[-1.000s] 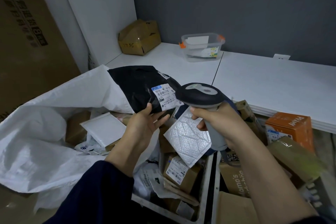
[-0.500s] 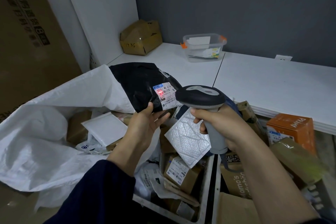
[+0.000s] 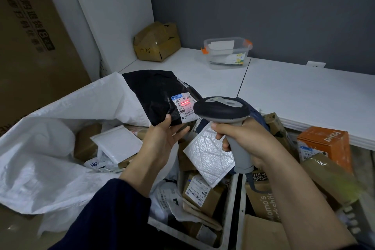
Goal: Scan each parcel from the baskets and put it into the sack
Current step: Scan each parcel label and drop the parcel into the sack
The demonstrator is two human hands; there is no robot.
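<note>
From my head camera, my left hand (image 3: 162,140) grips the lower edge of a black poly mailer parcel (image 3: 154,93), thumb on the front face and fingers curled under it, holding it up over the gap between the sack and the baskets. Its white shipping label (image 3: 183,108) faces me, and a red scan line glows across the barcode on it. My right hand (image 3: 241,138) is clenched around the grey handle of the barcode scanner (image 3: 223,111), whose dark head points left at the label and sits just beside it, covering the label's right edge from my angle.

The white woven sack (image 3: 46,148) lies open at my left, its mouth toward me. Inside it I see a white bubble mailer (image 3: 117,143) lying on brown cardboard boxes. Below my hands are the baskets (image 3: 231,209), crowded with parcels: a white bubble envelope (image 3: 211,158) tilted on top just under the scanner, a small brown box with a barcode label (image 3: 199,191) beneath it, and other brown cartons to the right. An orange box (image 3: 324,144) stands at the far right, beside the edge of the white table (image 3: 304,91). On the table, well away from my hands, sit a clear plastic container (image 3: 227,53) with orange clips and a crumpled cardboard box (image 3: 156,42) in the corner.
</note>
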